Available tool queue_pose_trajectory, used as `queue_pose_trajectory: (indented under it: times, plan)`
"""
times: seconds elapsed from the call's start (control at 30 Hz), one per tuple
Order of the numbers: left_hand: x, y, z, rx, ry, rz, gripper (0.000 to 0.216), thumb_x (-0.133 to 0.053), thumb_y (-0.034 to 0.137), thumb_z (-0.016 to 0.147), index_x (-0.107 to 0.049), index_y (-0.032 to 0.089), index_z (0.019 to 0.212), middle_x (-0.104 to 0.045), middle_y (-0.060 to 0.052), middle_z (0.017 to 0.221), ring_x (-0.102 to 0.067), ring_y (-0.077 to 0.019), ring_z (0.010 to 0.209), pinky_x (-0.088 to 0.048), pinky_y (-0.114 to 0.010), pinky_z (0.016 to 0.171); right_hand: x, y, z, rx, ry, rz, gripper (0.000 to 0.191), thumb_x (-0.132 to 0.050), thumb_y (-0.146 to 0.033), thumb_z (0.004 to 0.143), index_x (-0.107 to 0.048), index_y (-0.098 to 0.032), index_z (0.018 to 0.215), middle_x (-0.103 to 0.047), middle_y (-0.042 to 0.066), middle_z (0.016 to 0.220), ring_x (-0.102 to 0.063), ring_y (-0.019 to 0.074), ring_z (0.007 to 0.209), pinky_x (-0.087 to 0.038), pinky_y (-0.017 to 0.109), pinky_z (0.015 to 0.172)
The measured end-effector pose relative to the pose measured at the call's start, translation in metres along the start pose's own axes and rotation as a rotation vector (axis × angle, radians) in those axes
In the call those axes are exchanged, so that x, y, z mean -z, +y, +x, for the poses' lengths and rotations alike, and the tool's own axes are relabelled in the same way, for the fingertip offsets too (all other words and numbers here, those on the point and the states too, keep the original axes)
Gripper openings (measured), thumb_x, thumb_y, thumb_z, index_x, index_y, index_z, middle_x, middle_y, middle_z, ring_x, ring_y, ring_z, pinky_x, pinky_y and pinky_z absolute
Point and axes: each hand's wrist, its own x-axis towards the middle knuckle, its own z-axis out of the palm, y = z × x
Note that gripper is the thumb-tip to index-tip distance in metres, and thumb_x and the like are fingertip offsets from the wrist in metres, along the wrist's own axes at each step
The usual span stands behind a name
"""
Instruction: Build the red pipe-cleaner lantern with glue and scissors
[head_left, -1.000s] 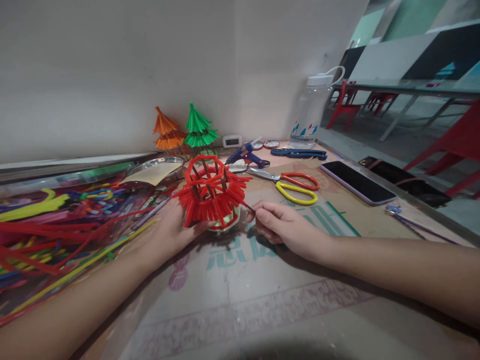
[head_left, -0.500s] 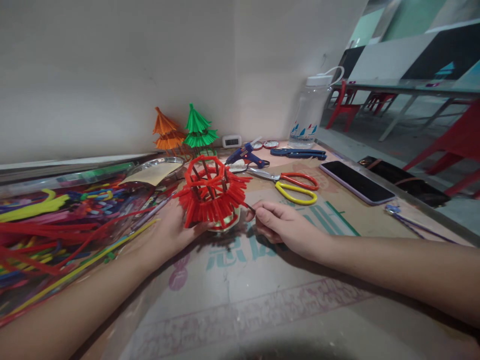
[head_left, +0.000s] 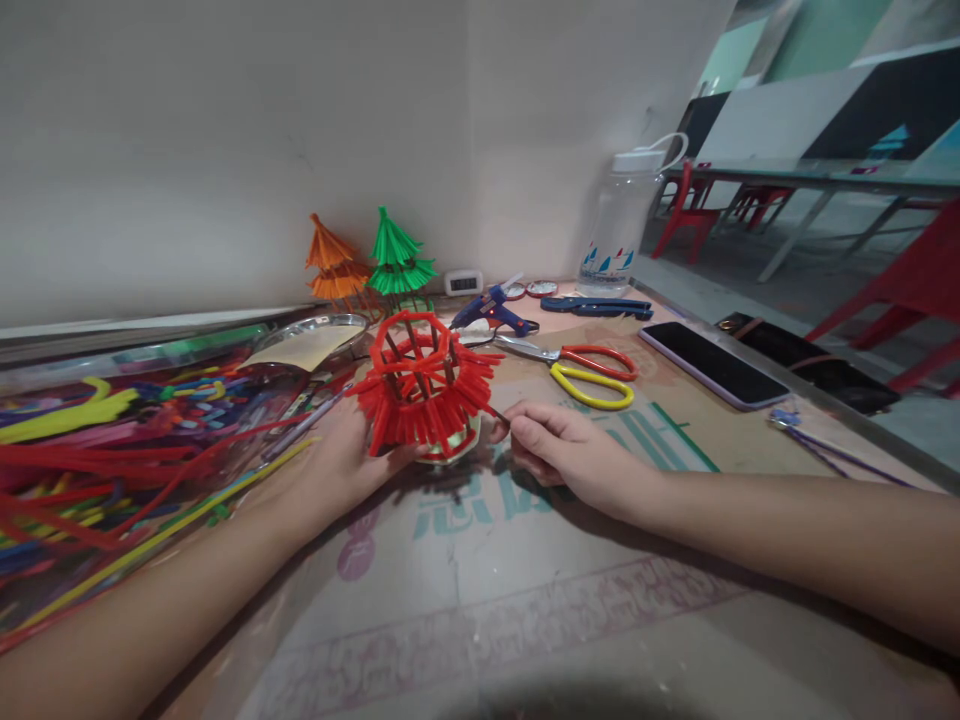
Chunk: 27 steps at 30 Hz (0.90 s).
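Observation:
A red pipe-cleaner pavilion model (head_left: 427,400), with brown posts, a ring on top and a fringed roof, stands on a pale base on the cardboard. My left hand (head_left: 352,450) grips it low on its left side; the fingertips are partly hidden behind the model. To the right of it, my right hand (head_left: 544,445) is closed in a pinch on a thin dark stick whose tip touches or nearly touches the red fringe. Behind the model lie scissors (head_left: 592,375) with red and yellow handles and a blue glue gun (head_left: 495,310).
Loose coloured pipe cleaners (head_left: 75,470) fill the left side beside a metal tray (head_left: 349,335). At the back stand orange (head_left: 337,265) and green (head_left: 401,260) pavilion models, a small timer (head_left: 463,283) and a water bottle (head_left: 619,225). Blue pliers (head_left: 596,307) and a phone (head_left: 712,365) lie right.

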Motion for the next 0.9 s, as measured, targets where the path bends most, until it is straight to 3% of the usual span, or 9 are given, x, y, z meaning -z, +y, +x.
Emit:
queue_pose_trajectory:
  times: [0.23,0.43,0.6,0.9]
  plan:
    - [-0.005,-0.003,-0.002,0.081,0.043,-0.122,0.044,-0.063,0.049,0.087,-0.060,0.024,0.123,-0.072,-0.009,0.114,-0.068,-0.0311,0.105,-0.055,-0.048,0.094,0.001,0.002,0.000,-0.019,0.001,0.001,0.040,-0.052,-0.057,0.095,-0.054,-0.018,0.087,-0.038,-0.008,0.057,-0.027,0.0065,0.046,-0.017,0.023,0.042]
    - [-0.004,-0.002,-0.004,0.105,0.039,-0.062,0.036,-0.063,0.048,0.088,-0.061,0.021,0.112,-0.069,-0.009,0.115,-0.066,-0.0300,0.105,-0.052,-0.047,0.095,-0.001,-0.002,-0.001,0.003,0.065,-0.109,0.039,-0.056,-0.057,0.092,-0.055,-0.018,0.085,-0.037,-0.008,0.056,-0.028,0.0076,0.048,-0.020,0.024,0.043]
    - [-0.004,-0.001,-0.006,0.098,0.059,-0.093,0.044,-0.064,0.046,0.088,-0.057,0.021,0.123,-0.065,-0.010,0.124,-0.061,-0.0295,0.115,-0.048,-0.046,0.102,-0.002,-0.004,0.000,0.017,0.073,-0.119,0.040,-0.057,-0.057,0.091,-0.053,-0.019,0.082,-0.038,-0.008,0.059,-0.028,0.0074,0.049,-0.020,0.024,0.044]
    - [-0.005,-0.003,-0.009,0.097,0.070,-0.074,0.037,-0.064,0.048,0.088,-0.060,0.020,0.113,-0.066,-0.009,0.118,-0.062,-0.0290,0.109,-0.048,-0.046,0.098,0.000,-0.005,0.001,0.028,0.089,-0.104,0.041,-0.057,-0.060,0.090,-0.053,-0.018,0.086,-0.035,-0.009,0.058,-0.024,0.0072,0.048,-0.016,0.025,0.043]
